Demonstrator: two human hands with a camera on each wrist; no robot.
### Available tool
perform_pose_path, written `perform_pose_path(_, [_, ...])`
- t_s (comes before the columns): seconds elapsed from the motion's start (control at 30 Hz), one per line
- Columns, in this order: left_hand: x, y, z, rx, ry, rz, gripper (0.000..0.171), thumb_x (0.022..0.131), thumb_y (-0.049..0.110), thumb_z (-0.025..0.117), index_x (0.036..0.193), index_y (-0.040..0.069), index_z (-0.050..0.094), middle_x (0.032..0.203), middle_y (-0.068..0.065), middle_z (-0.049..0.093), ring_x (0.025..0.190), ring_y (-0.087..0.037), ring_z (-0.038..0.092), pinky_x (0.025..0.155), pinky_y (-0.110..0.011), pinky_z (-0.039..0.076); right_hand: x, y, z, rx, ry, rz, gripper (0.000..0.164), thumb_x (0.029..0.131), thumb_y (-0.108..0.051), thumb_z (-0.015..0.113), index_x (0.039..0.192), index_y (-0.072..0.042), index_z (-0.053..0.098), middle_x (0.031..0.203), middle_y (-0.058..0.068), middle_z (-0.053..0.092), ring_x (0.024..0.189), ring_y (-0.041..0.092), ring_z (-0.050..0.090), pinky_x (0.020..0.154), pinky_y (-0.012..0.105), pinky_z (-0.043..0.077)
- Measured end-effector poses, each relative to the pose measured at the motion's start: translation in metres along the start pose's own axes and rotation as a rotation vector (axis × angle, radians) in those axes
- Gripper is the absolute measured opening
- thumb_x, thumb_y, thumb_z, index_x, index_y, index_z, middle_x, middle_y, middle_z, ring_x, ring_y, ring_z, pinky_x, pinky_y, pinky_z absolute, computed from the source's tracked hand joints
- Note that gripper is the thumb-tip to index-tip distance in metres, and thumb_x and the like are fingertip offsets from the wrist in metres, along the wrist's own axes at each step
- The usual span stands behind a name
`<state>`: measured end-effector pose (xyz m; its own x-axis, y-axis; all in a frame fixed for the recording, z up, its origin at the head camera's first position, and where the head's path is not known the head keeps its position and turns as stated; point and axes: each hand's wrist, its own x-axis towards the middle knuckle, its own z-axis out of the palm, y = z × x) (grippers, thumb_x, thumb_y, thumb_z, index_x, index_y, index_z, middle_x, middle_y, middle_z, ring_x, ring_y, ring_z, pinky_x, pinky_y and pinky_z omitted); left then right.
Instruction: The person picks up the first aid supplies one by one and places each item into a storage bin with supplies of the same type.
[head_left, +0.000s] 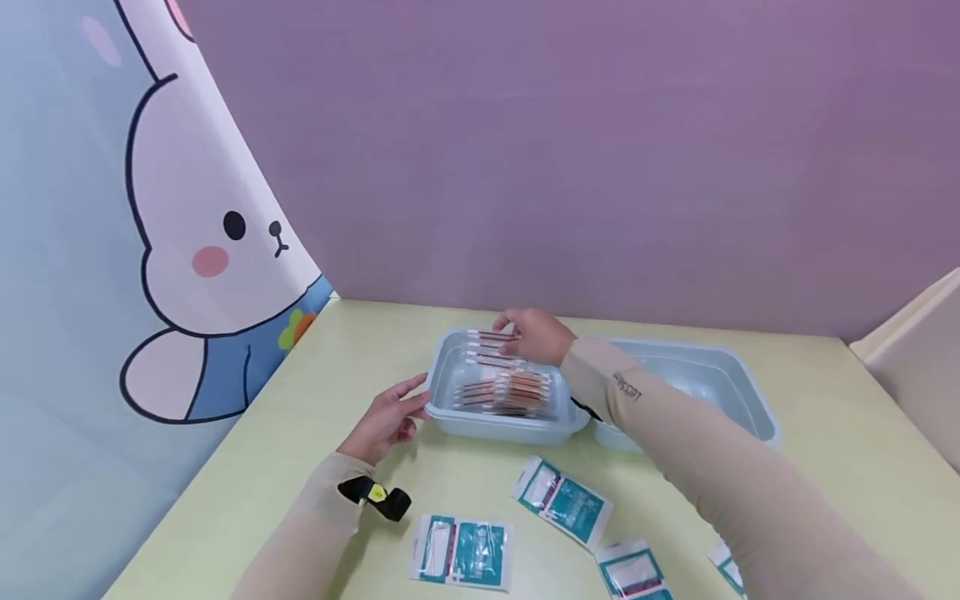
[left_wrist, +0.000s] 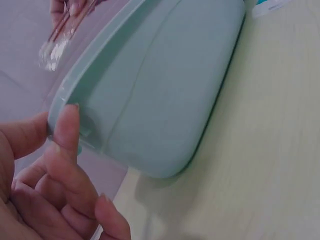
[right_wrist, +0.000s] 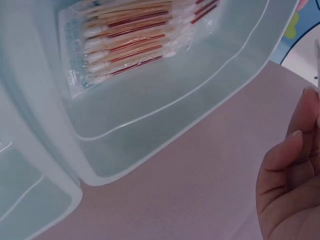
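With thumb and forefinger my left hand [head_left: 386, 421] pinches the left rim of a pale blue plastic bin [head_left: 510, 429]; the left wrist view shows this grip on the rim [left_wrist: 57, 107] close up. My right hand [head_left: 543, 336] holds a clear packet of cotton swabs [head_left: 483, 346] by its right end, above the bin's far side. Inside the bin lie more swab packets [head_left: 517, 392], with brown and red sticks and white tips. At the right wrist view's edge, my right hand [right_wrist: 295, 185] is partly cut off, and its packet barely shows.
A second pale blue bin [head_left: 705, 371] stands right beside the first, partly behind my right forearm. Several teal-and-white packets [head_left: 461, 552] lie on the pale yellow table [head_left: 285, 467] in front. A purple wall [head_left: 570, 167] rises behind, with a rabbit-printed panel [head_left: 187, 217] at left.
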<state>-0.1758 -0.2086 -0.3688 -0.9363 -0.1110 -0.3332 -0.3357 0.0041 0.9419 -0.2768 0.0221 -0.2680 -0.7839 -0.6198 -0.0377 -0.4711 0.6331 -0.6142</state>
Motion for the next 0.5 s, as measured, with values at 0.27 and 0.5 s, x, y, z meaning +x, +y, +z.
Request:
perform_pose_path(0.27, [0.001, 0.000, 0.003, 0.021, 0.002, 0.008, 0.050, 0.097, 0.017, 0.057, 0.144, 0.007, 0.042, 0.066, 0.003, 0.062, 0.047, -0.009, 0.041, 0.052, -0.024, 0.033, 0.006, 0.006, 0.003, -0.005, -0.056, -0.011, 0.030, 0.092, 0.007, 0.052, 0.122, 0.000, 0.056, 0.112, 0.016, 0.062, 0.099, 0.026, 0.057, 0.083, 0.035, 0.047])
perform_pose_path(0.5, [0.003, 0.004, 0.006, 0.056, 0.011, -0.014, 0.050, 0.096, 0.019, 0.058, 0.144, 0.010, 0.044, 0.068, 0.001, 0.064, 0.047, -0.010, 0.041, 0.051, -0.024, 0.033, 0.017, 0.017, 0.009, 0.002, -0.053, 0.068, 0.016, 0.092, 0.000, 0.060, 0.108, -0.001, 0.057, 0.106, 0.014, 0.061, 0.076, 0.020, 0.059, 0.072, 0.034, 0.051])
